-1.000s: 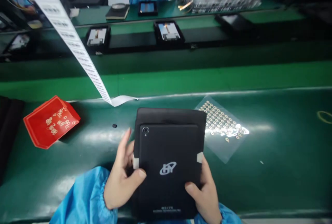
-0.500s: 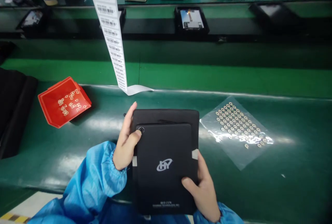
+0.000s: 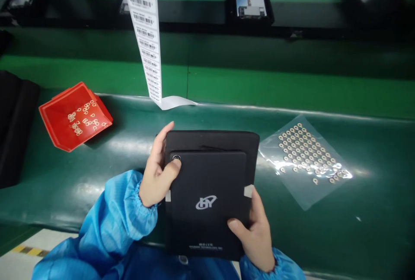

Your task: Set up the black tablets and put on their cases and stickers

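Observation:
A black tablet [image 3: 207,176] lies back side up, with a pale HY logo and a round camera in its upper left corner. Beneath it is a larger flat black piece [image 3: 214,138], perhaps a case or tray, with light tabs at both sides. My left hand [image 3: 160,172] grips the upper left edge, its thumb beside the camera. At the lower right edge, my right hand [image 3: 254,232] holds on with the thumb on the tablet's back and the fingers partly hidden underneath.
A red bin [image 3: 76,115] holds small pale rings. To the right lies a clear sheet [image 3: 304,159] with rows of similar rings. A strip of barcode labels [image 3: 147,42] hangs down to the table edge. Beyond, black trays [image 3: 249,5] carry devices; a black object [image 3: 16,128] stands at left.
The view has tipped downward, so the background sits higher in the picture. Both hands keep their hold on the tablet and the black piece, which have turned slightly.

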Tool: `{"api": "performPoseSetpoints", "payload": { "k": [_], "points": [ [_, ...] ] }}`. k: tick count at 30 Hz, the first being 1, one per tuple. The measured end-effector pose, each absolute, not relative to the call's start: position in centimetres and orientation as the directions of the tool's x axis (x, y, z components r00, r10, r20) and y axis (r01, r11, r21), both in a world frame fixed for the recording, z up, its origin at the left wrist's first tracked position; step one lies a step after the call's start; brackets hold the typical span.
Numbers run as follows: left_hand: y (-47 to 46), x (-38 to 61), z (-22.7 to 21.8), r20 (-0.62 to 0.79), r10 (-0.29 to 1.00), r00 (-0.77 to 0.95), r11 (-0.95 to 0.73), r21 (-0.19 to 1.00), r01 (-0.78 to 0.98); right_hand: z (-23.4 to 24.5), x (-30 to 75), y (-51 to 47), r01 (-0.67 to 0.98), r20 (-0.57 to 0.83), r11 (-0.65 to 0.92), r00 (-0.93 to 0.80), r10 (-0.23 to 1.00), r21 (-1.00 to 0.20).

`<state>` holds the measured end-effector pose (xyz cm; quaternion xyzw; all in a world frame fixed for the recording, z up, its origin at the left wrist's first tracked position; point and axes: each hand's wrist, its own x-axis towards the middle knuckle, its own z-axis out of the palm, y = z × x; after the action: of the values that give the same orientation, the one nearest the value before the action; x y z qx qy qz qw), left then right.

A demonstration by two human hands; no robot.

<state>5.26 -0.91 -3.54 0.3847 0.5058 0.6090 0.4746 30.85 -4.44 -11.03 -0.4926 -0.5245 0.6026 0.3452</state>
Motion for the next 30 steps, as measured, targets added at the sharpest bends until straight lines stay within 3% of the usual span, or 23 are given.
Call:
{"api": "performPoseSetpoints", "payload": {
  "k": [8, 12, 20, 30],
  "points": [
    [-0.4, 5.1, -3.1, -0.086, 0.921, -0.379, -0.032, 0.955, -0.296, -11.2, 31.0, -4.5, 0.122, -0.16, -0.128, -0.298, 0.941, -0.984],
    [-0.7, 4.9, -3.4, -0.136, 0.904, -0.406, 0.029, 0.966, -0.258, -11.4, 31.1, -4.5, 0.117, -0.185, -0.158, -0.287, 0.94, -0.981],
    [-0.8, 5.0, -3.6, -0.116, 0.962, -0.245, 0.003, 0.908, -0.419, -10.0, 30.1, -3.7, 0.081, -0.232, -0.22, -0.2, 0.952, -0.972],
    [-1.1, 4.9, -3.5, -0.071, 0.974, -0.214, -0.019, 0.919, -0.393, -10.5, 30.7, -3.7, 0.102, -0.287, -0.27, -0.23, 0.93, -0.957]
  ]
}}
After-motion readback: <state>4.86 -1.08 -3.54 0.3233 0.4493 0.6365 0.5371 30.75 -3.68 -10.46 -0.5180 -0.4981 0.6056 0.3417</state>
